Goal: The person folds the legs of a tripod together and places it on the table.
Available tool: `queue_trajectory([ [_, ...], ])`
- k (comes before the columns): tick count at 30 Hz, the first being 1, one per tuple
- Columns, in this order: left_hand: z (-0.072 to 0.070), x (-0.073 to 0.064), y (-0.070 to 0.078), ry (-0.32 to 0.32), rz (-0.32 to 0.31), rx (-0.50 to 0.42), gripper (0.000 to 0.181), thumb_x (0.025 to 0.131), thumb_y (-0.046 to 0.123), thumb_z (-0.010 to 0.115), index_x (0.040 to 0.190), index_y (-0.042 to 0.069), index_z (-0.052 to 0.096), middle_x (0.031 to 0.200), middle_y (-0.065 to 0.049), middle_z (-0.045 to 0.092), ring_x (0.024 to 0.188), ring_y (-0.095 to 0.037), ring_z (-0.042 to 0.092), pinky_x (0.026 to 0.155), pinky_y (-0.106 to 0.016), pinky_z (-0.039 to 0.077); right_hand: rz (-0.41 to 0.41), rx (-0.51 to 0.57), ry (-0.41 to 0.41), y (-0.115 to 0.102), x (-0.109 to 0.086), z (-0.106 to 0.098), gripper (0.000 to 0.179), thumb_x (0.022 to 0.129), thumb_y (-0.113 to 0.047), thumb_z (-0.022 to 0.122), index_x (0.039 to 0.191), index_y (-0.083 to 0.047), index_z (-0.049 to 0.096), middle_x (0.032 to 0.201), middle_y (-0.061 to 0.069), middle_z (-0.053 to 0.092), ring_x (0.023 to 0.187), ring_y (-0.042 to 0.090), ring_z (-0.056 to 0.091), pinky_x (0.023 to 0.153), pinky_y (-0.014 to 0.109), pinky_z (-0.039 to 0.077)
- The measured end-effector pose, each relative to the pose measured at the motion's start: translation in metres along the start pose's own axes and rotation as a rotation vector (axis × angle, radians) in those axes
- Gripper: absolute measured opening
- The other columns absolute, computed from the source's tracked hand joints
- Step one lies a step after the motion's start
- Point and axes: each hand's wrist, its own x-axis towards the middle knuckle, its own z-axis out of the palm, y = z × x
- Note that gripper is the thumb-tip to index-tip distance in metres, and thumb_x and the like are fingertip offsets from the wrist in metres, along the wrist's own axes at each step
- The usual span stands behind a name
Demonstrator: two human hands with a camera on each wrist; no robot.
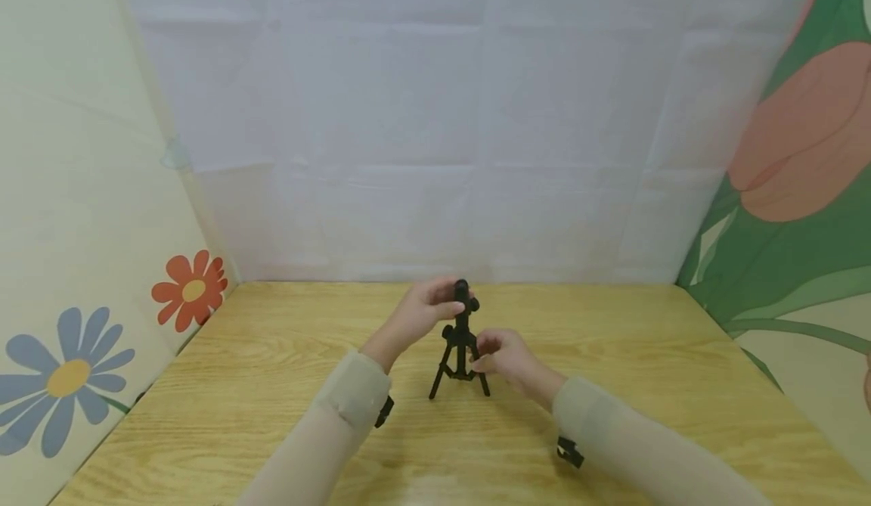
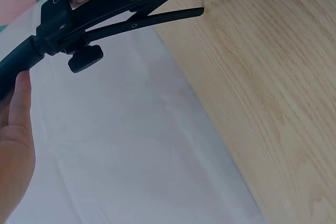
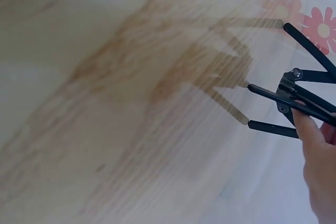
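A small black tripod (image 1: 461, 343) stands upright on the wooden table, its legs spread. My left hand (image 1: 418, 311) grips its upper column from the left, thumb along the near side. Lower down, my right hand (image 1: 512, 360) pinches the right leg between thumb and fingers. A dark knob (image 2: 85, 59) sticks out just below the collar in the left wrist view, where part of the left hand (image 2: 16, 140) lies along the column. The right wrist view shows the leg tips at the tabletop and the hinged braces (image 3: 291, 85) between the legs.
The wooden table (image 1: 238, 385) reaches back to a white cloth (image 1: 435, 128) hung behind it. Flower-printed panels stand at the left (image 1: 82, 226) and right (image 1: 803, 264) sides. A black strap piece (image 1: 570, 451) shows at the right sleeve.
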Motion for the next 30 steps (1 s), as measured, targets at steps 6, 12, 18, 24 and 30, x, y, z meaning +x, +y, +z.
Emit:
queue_trajectory([
  [6,0.008,-0.002,-0.002,0.024,0.015,-0.014,0.035,0.098,0.003,0.056,0.131,-0.005,0.053,0.127,-0.023,0.059,0.118,-0.033,0.058,0.098,-0.043,0.047,-0.042,-0.028,0.018,0.004,-0.001,0.0,0.02,0.077,0.018,0.065,0.096,0.018,0.057,0.092,0.021,0.063,0.082,0.019,0.059,0.075,0.034,0.055],
  [12,0.02,-0.002,0.002,0.159,-0.042,0.019,0.045,0.092,0.01,0.067,0.135,0.003,0.054,0.125,-0.016,0.062,0.117,-0.032,0.058,0.095,-0.046,0.049,-0.06,-0.054,0.047,0.002,0.001,0.0,0.019,0.079,0.017,0.065,0.097,0.018,0.06,0.094,0.022,0.065,0.082,0.016,0.06,0.078,0.035,0.055],
  [18,0.033,0.001,0.003,0.28,-0.03,0.084,0.055,0.089,0.001,0.07,0.14,0.005,0.048,0.125,-0.021,0.059,0.107,-0.035,0.062,0.08,-0.041,0.056,-0.068,-0.083,0.032,-0.002,0.0,-0.001,0.017,0.081,0.015,0.065,0.097,0.017,0.059,0.094,0.021,0.065,0.082,0.016,0.061,0.08,0.037,0.055],
  [24,0.029,0.002,0.001,0.301,-0.036,0.054,0.05,0.088,0.001,0.071,0.135,0.002,0.054,0.115,-0.021,0.065,0.101,-0.033,0.065,0.079,-0.04,0.057,-0.071,-0.138,0.023,-0.003,0.0,0.0,0.017,0.083,0.009,0.067,0.099,0.014,0.061,0.087,0.009,0.064,0.081,0.016,0.058,0.076,0.033,0.053],
  [30,0.017,0.002,-0.002,0.283,-0.079,-0.048,0.057,0.088,0.004,0.071,0.14,-0.001,0.048,0.114,-0.02,0.067,0.101,-0.029,0.067,0.088,-0.042,0.053,-0.053,-0.147,0.049,-0.002,0.0,0.003,0.027,0.084,0.004,0.071,0.106,0.008,0.058,0.088,0.009,0.056,0.08,0.018,0.051,0.071,0.029,0.048],
])
